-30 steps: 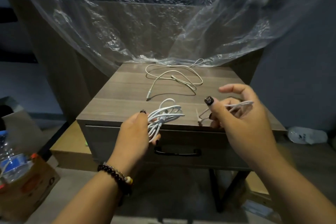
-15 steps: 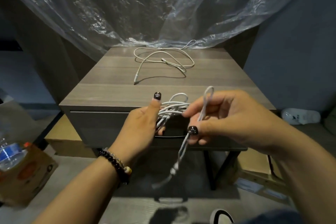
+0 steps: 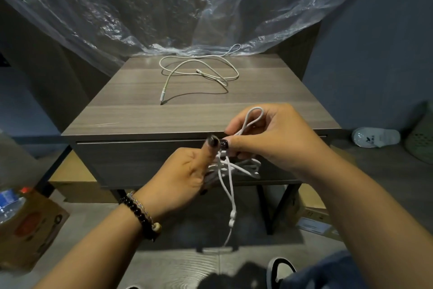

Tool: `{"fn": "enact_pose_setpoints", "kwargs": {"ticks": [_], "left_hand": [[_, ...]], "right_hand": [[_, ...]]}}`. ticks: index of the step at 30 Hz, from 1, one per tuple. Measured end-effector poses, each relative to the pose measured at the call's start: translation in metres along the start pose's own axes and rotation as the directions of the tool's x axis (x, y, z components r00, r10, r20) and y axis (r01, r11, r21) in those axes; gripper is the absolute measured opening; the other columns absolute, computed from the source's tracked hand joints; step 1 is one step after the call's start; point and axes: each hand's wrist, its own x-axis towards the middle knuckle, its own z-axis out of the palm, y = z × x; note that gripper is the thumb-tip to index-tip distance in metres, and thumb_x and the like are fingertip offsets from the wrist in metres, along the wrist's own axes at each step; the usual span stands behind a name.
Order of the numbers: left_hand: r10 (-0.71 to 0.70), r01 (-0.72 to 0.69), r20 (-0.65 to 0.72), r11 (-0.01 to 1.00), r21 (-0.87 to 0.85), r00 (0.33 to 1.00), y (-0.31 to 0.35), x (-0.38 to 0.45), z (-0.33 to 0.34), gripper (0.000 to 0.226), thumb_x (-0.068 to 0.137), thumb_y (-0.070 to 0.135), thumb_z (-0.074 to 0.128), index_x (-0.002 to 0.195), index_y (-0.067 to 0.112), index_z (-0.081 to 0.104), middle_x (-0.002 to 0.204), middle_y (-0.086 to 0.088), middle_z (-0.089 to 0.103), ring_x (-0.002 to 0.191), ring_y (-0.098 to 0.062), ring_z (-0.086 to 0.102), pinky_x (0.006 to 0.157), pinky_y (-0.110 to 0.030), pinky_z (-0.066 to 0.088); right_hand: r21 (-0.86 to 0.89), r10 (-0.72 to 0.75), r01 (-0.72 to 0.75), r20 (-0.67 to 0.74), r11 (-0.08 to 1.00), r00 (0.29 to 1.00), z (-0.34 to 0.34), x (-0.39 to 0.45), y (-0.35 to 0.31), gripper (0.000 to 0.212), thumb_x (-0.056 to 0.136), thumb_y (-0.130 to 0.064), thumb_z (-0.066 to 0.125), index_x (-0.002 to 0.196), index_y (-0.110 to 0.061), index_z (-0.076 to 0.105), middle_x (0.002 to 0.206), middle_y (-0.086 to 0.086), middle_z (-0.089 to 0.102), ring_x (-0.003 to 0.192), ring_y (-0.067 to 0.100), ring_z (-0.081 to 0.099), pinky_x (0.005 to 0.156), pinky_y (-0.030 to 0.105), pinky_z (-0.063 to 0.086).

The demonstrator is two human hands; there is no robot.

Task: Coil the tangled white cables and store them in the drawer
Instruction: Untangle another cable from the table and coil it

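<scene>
Holding the coiled white cable (image 3: pixel 234 166) in front of the closed drawer (image 3: pixel 145 159), our left hand (image 3: pixel 185 173) clamps the bundle while our right hand (image 3: pixel 264 138) pinches its looped tail; we should wrap it snugly, probably around the middle.

- There is only the one view, worn on the person's head, looking forward and steeply down.
- It sits close over the left hand (image 3: pixel 185 176) and right hand (image 3: pixel 269 138), both forearms running in from the bottom edge.
- Straight ahead is the grey wood-grain bedside table (image 3: pixel 131 113), its closed drawer front (image 3: pixel 131 162) facing the camera.
- The wide lens bends the edges, so the crinkled clear plastic sheet (image 3: pixel 164 7) probably hangs behind the table.
</scene>
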Motion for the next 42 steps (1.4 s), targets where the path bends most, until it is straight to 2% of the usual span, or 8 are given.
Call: {"fn": "enact_pose_setpoints", "kwargs": {"ticks": [5, 11, 15, 19, 23, 28, 33, 42], "left_hand": [[0.002, 0.002, 0.155, 1.000, -0.025, 0.988, -0.008, -0.003, -0.002, 0.074, 0.071, 0.074, 0.060, 0.075, 0.000, 0.066, 0.061, -0.005, 0.045, 0.057, -0.009, 0.036, 0.054, -0.026, 0.030], [0.006, 0.007, 0.230, 0.998, -0.058, 0.973, -0.011, -0.006, -0.001, 0.081, 0.064, 0.075, 0.061, 0.093, 0.000, 0.069, 0.084, -0.035, 0.059, 0.074, -0.022, 0.047, 0.068, -0.037, 0.036], [0.007, 0.003, 0.078, 0.992, -0.127, 0.997, -0.003, -0.005, 0.000, 0.091, 0.069, 0.075, 0.059, 0.083, -0.016, 0.058, 0.066, -0.019, 0.050, 0.064, -0.020, 0.042, 0.060, -0.037, 0.033], [-0.024, -0.017, -0.213, 0.982, -0.186, 0.977, 0.003, -0.001, -0.004, 0.054, 0.077, 0.053, 0.050, 0.056, 0.003, 0.050, 0.049, -0.007, 0.041, 0.042, -0.012, 0.035, 0.043, -0.024, 0.031], [-0.057, -0.028, -0.368, 0.974, -0.223, 0.928, -0.001, 0.002, -0.010, 0.061, 0.081, 0.053, 0.044, 0.066, -0.004, 0.058, 0.055, -0.015, 0.050, 0.041, -0.008, 0.042, 0.041, -0.016, 0.036], [-0.047, -0.074, -0.431, 0.963, -0.260, 0.901, 0.000, 0.002, -0.013, 0.077, 0.082, 0.056, 0.041, 0.076, -0.020, 0.055, 0.058, -0.020, 0.050, 0.042, -0.010, 0.046, 0.040, -0.017, 0.039], [-0.058, -0.065, -0.414, 0.959, -0.277, 0.908, -0.001, 0.001, -0.013, 0.085, 0.081, 0.063, 0.038, 0.081, -0.021, 0.056, 0.067, -0.033, 0.057, 0.057, -0.023, 0.049, 0.056, -0.033, 0.043], [-0.152, 0.004, -0.377, 0.930, -0.367, 0.914, -0.006, 0.003, -0.016, 0.086, 0.079, 0.072, 0.035, 0.084, -0.008, 0.066, 0.062, -0.014, 0.059, 0.057, -0.021, 0.051, 0.062, -0.034, 0.038]], "right_hand": [[0.029, 0.053, -0.054, 0.057, 0.998, 0.997, -0.002, 0.000, 0.003, 0.013, 0.077, 0.005, 0.073, 0.089, 0.002, 0.068, 0.072, 0.021, 0.070, 0.063, 0.021, 0.069, 0.056, 0.022, 0.056], [0.053, 0.076, -0.080, 0.067, 0.995, 0.995, -0.003, 0.003, 0.008, 0.012, 0.078, 0.004, 0.072, 0.089, -0.002, 0.069, 0.073, 0.014, 0.072, 0.066, 0.020, 0.071, 0.057, 0.021, 0.055], [0.178, 0.052, -0.020, -0.181, 0.984, 0.982, -0.004, 0.008, 0.008, 0.011, 0.083, -0.002, 0.069, 0.093, -0.006, 0.067, 0.084, 0.019, 0.071, 0.067, 0.019, 0.071, 0.058, 0.025, 0.057], [0.055, 0.003, 0.019, -0.377, 0.998, 0.926, -0.007, 0.010, 0.012, 0.005, 0.084, -0.010, 0.068, 0.087, -0.014, 0.066, 0.077, 0.004, 0.068, 0.064, 0.008, 0.068, 0.055, 0.022, 0.055], [-0.022, 0.038, -0.041, -0.148, 0.999, 0.988, 0.005, 0.003, 0.011, 0.012, 0.082, -0.020, 0.070, 0.084, -0.008, 0.067, 0.081, 0.008, 0.070, 0.068, 0.014, 0.070, 0.058, 0.025, 0.056], [-0.091, -0.029, 0.009, -0.220, 0.996, 0.975, 0.017, 0.003, 0.014, 0.029, 0.061, -0.038, 0.076, 0.077, -0.019, 0.063, 0.077, 0.004, 0.070, 0.079, 0.025, 0.069, 0.072, 0.050, 0.058], [-0.035, -0.012, 0.011, -0.049, 0.999, 0.999, 0.031, 0.005, 0.018, 0.020, 0.074, -0.012, 0.080, 0.091, -0.010, 0.069, 0.074, -0.001, 0.068, 0.067, 0.007, 0.062, 0.065, 0.023, 0.054], [0.107, -0.001, -0.002, 0.023, 0.994, 1.000, 0.026, 0.003, 0.012, 0.012, 0.090, -0.002, 0.059, 0.084, -0.002, 0.070, 0.070, 0.007, 0.069, 0.063, 0.007, 0.065, 0.055, 0.011, 0.047]]}}
